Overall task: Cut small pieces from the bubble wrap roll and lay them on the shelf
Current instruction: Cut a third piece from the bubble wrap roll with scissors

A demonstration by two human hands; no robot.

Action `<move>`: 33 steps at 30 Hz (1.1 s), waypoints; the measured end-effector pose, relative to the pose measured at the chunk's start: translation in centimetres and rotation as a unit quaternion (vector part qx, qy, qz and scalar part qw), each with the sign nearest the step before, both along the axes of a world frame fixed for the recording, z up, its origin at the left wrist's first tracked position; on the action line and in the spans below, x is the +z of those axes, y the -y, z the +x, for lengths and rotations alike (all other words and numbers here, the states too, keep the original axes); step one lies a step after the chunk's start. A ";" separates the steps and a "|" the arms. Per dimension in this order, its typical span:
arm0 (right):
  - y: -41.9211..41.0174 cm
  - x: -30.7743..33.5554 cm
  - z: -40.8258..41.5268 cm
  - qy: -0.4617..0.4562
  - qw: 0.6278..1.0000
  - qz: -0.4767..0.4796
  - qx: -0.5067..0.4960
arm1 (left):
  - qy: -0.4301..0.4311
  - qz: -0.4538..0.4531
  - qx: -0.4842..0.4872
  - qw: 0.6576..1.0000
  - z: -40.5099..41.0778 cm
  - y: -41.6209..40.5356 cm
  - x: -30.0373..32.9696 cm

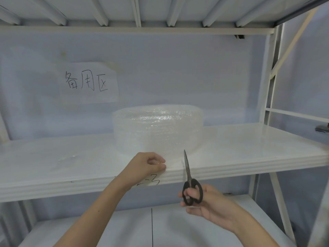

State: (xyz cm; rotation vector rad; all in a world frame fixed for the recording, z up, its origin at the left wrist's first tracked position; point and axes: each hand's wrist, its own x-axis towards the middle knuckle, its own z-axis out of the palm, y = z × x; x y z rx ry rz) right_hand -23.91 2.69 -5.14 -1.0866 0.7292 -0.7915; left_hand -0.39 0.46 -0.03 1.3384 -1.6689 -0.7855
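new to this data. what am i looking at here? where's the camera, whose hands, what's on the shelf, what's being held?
There is one picture, from a wide-angle camera on a person's head, looking forward and down; no robot is involved. The left hand pinches the loose edge of the bubble wrap roll, which sits on a white shelf. The right hand grips black-handled scissors, blades closed and pointing up toward the wrap. A handwritten paper sign is stuck to the back wall. A possible cut piece lies left of the roll, too faint to confirm.

Bubble wrap roll [158, 130], showing clear with a fine bubbled texture and white glints, standing on the white shelf [249, 148]. Scissors [190, 182] showing black handles and grey blades. White paper sign [89, 82] bearing black handwriting against the pale bluish wall [178, 72].
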 end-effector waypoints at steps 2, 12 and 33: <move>-0.2 -0.9 0.2 -0.001 1.000 -0.004 0.021 | -0.013 0.002 0.002 1.000 0.0 0.1 0.0; -0.2 -2.6 0.5 -0.046 0.992 -0.050 0.107 | -0.058 0.017 -0.005 0.998 0.1 0.3 0.4; 2.9 -1.3 3.2 0.015 0.991 -0.082 0.103 | -0.027 0.036 -0.014 0.999 -0.4 0.2 0.6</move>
